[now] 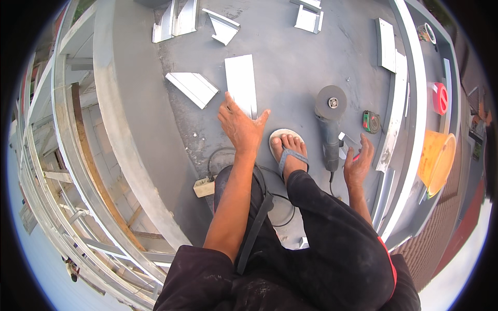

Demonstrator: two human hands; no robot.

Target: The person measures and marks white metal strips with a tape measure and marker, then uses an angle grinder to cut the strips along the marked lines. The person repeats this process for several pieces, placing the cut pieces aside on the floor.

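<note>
My left hand (241,124) is on the near end of a white-silver metal channel piece (240,80), its fingers along the left edge and the thumb sticking out to the right. Part of that grip is hidden behind the hand. My right hand (359,165) is off to the right with its fingers stretched and the thumb apart. Something small and red shows between thumb and fingers, too small to name. Beside that hand lies an angle grinder (330,124) with its disc facing up. A silver flat scrap (343,146) is between them.
Cut channel pieces (193,89) lie about the grey floor, with longer channels (391,111) on the right. A tape measure (371,122) is near them. Beyond a rail stand an orange bucket (436,160) and a red container (440,98). A power socket (204,187) and cables are by my legs.
</note>
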